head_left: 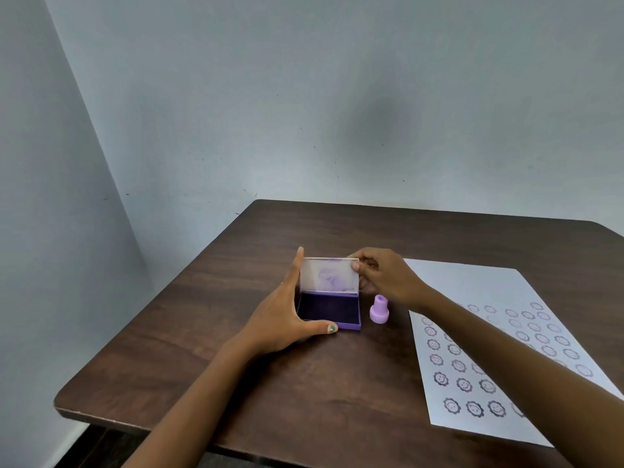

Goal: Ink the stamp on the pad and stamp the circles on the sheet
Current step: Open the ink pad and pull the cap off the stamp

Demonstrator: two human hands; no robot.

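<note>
A purple ink pad [329,309] lies open near the middle of the dark wooden table [236,265], its clear lid [329,275] standing upright. My left hand [283,315] cups the pad's left side, thumb on its front edge. My right hand [385,275] pinches the lid's top right corner. A small lilac stamp [379,309] stands upright on the table just right of the pad, held by no hand. The white sheet [472,288] lies to the right, printed with rows of stamped smiley circles; my right forearm covers part of it.
The table stands in a corner of pale blue walls. Its left edge [135,322] and front edge [135,423] are close by, with dark floor below on the left.
</note>
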